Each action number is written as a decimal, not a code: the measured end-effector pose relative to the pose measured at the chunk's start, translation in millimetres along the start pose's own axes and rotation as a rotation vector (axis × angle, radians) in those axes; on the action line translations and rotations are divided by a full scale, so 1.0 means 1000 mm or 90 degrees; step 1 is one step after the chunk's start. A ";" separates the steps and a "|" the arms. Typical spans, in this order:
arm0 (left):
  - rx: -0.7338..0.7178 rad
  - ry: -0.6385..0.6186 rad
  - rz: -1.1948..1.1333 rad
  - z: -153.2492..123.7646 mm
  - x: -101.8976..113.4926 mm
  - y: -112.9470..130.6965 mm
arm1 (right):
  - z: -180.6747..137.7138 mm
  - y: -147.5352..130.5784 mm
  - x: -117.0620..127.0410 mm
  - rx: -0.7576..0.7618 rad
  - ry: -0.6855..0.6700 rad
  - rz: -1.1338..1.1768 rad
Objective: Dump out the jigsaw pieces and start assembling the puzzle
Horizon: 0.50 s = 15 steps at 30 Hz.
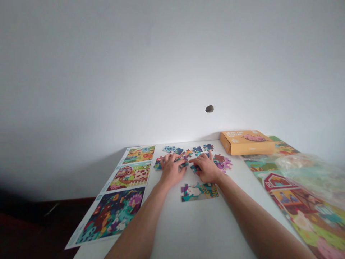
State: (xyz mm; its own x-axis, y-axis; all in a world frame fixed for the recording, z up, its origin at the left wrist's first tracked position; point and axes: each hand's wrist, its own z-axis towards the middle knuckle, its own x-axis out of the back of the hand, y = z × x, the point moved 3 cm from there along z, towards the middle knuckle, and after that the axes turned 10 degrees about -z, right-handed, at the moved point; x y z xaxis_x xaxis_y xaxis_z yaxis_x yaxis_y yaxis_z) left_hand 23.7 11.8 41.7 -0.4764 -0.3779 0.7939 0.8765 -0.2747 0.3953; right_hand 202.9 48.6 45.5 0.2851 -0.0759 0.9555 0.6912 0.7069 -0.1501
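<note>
Loose jigsaw pieces lie in a spread pile around both of my hands. My left hand [172, 169] is bent over the pile's left side, with a dark teal puzzle piece [184, 164] between its thumb and index finger. From the right reaches my right hand [207, 167], fingers apart and index finger pointing left, just above another dark puzzle piece [195, 168]. Its fingertips partly hide that piece. Nearer to me, a joined puzzle section [199, 192] with a white rabbit lies flat between my forearms. Purple pieces [225, 163] rest beside my right hand.
At left, a printed sheet [107, 192] shows three finished pictures. A yellow puzzle box [248, 142] stands at the back right against the wall. Clear plastic wrap [304, 169] covers part of a farm-themed poster [291, 205] at right. The white table [194, 230] ends at the wall.
</note>
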 end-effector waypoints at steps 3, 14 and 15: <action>-0.047 -0.032 -0.007 -0.002 -0.002 0.005 | 0.000 0.000 -0.002 0.011 -0.006 0.004; 0.287 0.159 0.067 0.001 0.011 -0.024 | 0.002 0.003 -0.008 -0.021 0.021 -0.009; 0.318 0.158 0.074 0.000 0.011 -0.027 | 0.002 0.003 -0.008 -0.029 0.024 -0.013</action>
State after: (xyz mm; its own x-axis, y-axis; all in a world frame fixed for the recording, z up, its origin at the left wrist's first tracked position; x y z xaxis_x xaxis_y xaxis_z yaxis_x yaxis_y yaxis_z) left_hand -5.2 15.1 39.8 -0.3232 -0.5939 0.7368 0.8218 0.2099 0.5297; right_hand 201.7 52.7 38.3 0.2959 -0.1171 0.9480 0.7265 0.6719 -0.1438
